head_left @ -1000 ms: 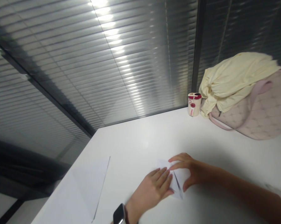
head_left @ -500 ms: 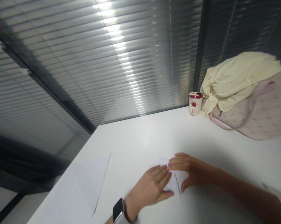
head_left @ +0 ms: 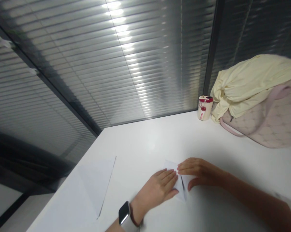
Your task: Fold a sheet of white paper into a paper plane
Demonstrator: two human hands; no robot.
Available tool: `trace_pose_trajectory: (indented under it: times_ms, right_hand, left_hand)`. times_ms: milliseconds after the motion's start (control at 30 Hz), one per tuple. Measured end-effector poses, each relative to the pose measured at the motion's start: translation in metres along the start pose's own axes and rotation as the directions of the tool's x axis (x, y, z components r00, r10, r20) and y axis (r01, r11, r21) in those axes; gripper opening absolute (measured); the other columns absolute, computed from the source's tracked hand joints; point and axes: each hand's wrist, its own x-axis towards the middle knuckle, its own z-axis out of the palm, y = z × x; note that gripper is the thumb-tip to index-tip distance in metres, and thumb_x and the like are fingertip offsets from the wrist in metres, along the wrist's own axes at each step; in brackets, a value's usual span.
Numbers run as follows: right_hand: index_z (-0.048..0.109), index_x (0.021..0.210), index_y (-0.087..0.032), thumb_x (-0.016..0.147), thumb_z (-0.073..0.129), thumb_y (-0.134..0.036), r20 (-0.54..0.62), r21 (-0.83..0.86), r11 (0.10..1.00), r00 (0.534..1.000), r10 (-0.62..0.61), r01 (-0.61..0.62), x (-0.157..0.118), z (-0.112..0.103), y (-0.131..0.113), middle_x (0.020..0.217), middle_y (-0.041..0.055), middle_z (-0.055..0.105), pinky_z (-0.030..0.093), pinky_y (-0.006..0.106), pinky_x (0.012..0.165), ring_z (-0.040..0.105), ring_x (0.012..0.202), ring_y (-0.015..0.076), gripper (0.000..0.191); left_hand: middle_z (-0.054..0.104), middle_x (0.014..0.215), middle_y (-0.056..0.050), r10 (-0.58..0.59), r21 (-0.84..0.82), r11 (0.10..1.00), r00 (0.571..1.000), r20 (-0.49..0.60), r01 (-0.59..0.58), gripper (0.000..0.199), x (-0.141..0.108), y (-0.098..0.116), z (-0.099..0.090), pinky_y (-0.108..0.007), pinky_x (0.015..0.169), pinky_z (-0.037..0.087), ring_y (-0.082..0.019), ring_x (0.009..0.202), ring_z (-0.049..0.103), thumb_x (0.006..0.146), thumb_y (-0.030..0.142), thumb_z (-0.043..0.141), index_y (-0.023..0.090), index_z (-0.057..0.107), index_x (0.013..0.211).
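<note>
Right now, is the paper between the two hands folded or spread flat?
Folded: the paper between the left hand and right hand forms a small pointed shape, with a dark slit showing along a fold.

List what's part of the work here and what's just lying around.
In use: folded white paper, left hand, right hand.

Lying about: second paper sheet, red-and-white cup, cream cloth, pink quilted bag.
</note>
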Motion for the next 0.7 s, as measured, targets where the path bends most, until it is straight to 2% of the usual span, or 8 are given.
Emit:
trace_pose_trajectory:
  times_ms: [167, 333, 467, 600, 700]
  right_hand:
    - [0.064, 0.119, -0.022, 0.084, 0.059, -0.05, 0.025, 0.013, 0.999, 0.999, 0.033, -0.033, 0.0012, -0.0042, 0.0008, 0.114, 0.0097, 0.069, 0.048, 0.037, 0.095, 0.062, 0.109, 0.0232, 0.045]
    - [0.057, 0.127, -0.02, 0.075, 0.068, -0.053, -0.043, 0.121, 0.993, 0.999, -0.004, 0.009, -0.0007, -0.0031, 0.0001, 0.122, 0.0129, 0.064, 0.045, 0.035, 0.1, 0.058, 0.115, 0.0226, 0.063]
    - [0.052, 0.13, -0.02, 0.077, 0.069, -0.047, -0.079, 0.193, 0.981, 0.997, -0.019, 0.034, 0.0, 0.0017, 0.0006, 0.123, 0.0143, 0.061, 0.044, 0.038, 0.101, 0.055, 0.118, 0.0231, 0.062]
    - [0.054, 0.128, -0.019, 0.083, 0.065, -0.044, -0.085, 0.193, 0.98, 0.996, -0.029, 0.045, 0.0028, 0.0051, 0.0021, 0.121, 0.0138, 0.062, 0.044, 0.039, 0.1, 0.055, 0.116, 0.0231, 0.052]
    - [0.059, 0.122, -0.019, 0.087, 0.061, -0.041, -0.101, 0.18, 0.983, 0.995, -0.023, 0.041, 0.0057, 0.0051, 0.0009, 0.115, 0.0121, 0.066, 0.048, 0.036, 0.095, 0.06, 0.11, 0.0219, 0.042]
  left_hand:
    - [0.066, 0.119, -0.013, -0.015, -0.007, 1.0, 1.0, 0.004, 0.015, 0.034, -0.0003, -0.0022, 0.0008, -0.038, 0.098, 0.049, -0.023, 0.112, 0.061, 0.097, 0.031, 0.042, 0.011, 0.055, 0.122]
    - [0.065, 0.121, -0.012, -0.038, -0.043, 0.998, 0.999, 0.017, 0.039, 0.034, -0.002, -0.0031, 0.0006, -0.039, 0.1, 0.048, -0.022, 0.113, 0.06, 0.098, 0.028, 0.039, 0.012, 0.052, 0.126]
    - [0.066, 0.121, -0.009, -0.114, -0.124, 0.986, 0.993, 0.006, 0.114, 0.034, -0.0022, -0.0031, -0.0009, -0.036, 0.099, 0.049, -0.02, 0.112, 0.061, 0.1, 0.026, 0.035, 0.014, 0.052, 0.126]
    - [0.067, 0.119, -0.007, -0.212, -0.228, 0.953, 0.977, -0.026, 0.201, 0.034, -0.0022, -0.005, -0.0029, -0.033, 0.099, 0.048, -0.017, 0.111, 0.061, 0.1, 0.027, 0.032, 0.018, 0.055, 0.124]
    - [0.066, 0.121, -0.008, -0.221, -0.271, 0.939, 0.975, -0.01, 0.21, 0.036, -0.0036, -0.0071, -0.0055, -0.036, 0.101, 0.046, -0.018, 0.113, 0.06, 0.1, 0.028, 0.03, 0.018, 0.054, 0.125]
